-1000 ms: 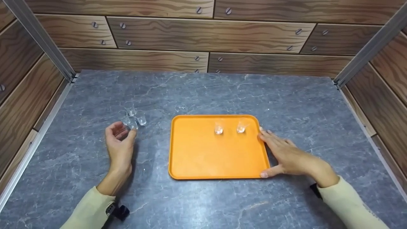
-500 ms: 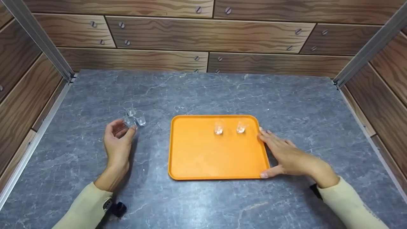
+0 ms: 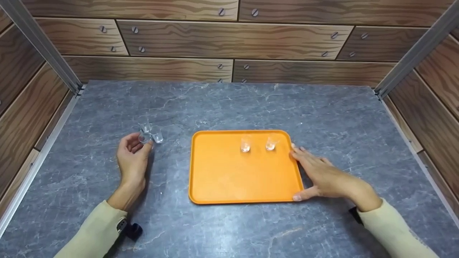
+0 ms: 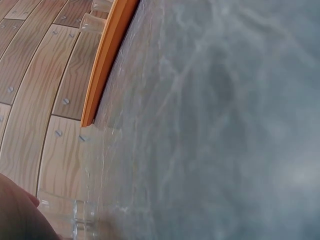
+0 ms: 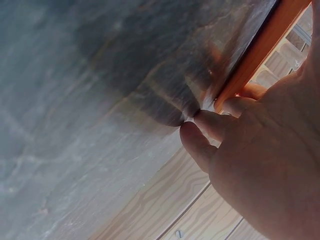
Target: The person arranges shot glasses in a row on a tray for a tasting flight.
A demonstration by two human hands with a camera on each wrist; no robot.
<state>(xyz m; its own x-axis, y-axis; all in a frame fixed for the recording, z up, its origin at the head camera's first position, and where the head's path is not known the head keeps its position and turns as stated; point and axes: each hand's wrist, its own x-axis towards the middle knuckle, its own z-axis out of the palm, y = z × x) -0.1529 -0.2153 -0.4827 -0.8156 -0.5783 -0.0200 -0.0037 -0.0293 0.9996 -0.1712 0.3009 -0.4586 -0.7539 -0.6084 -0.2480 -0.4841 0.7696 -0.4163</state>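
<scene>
Left fingers [image 3: 138, 140] around small glass [image 3: 145, 137]

An orange tray [image 3: 222, 179] lies on a grey marble-veined tabletop [image 3: 229, 104], the shot glasses [image 3: 150, 132] are clear and colourless, the walls [image 3: 229, 39] are brown with wood-grain print, and the sleeves [image 3: 93, 234] are pale cream.
</scene>
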